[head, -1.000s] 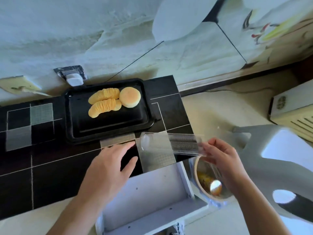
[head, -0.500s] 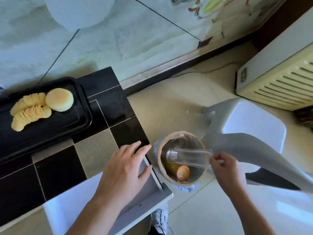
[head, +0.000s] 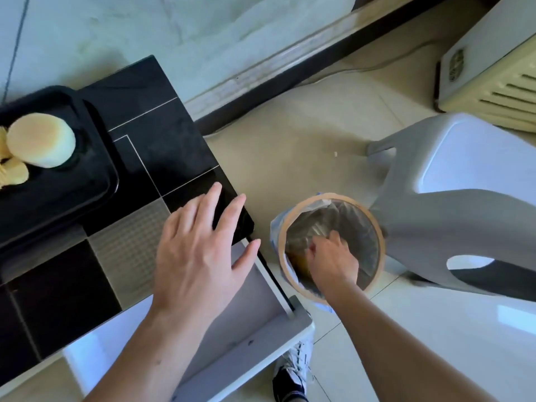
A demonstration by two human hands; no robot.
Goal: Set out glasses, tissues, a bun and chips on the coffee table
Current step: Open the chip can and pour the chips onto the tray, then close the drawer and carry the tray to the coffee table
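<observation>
A round pale bun (head: 40, 139) and stacked yellow chips (head: 11, 172) lie on a black tray (head: 95, 181) at the left of the black tiled coffee table (head: 150, 117). My left hand (head: 200, 248) rests flat and open on the table's near right corner, holding nothing. My right hand (head: 330, 259) reaches down inside a round waste bin (head: 374, 224) on the floor. Its fingers are curled on a clear plastic tube (head: 314, 232), which is mostly hidden against the bin liner.
A white drawer (head: 246, 320) stands pulled out under the table's corner, next to the bin. A grey plastic stool (head: 464, 175) stands right of the bin. A cream appliance (head: 493, 68) sits at the upper right. My shoe (head: 293, 372) shows below.
My right hand carried the clear tube from over the table's edge down into the bin. The view swung right, and my left hand slid toward the table's corner.
</observation>
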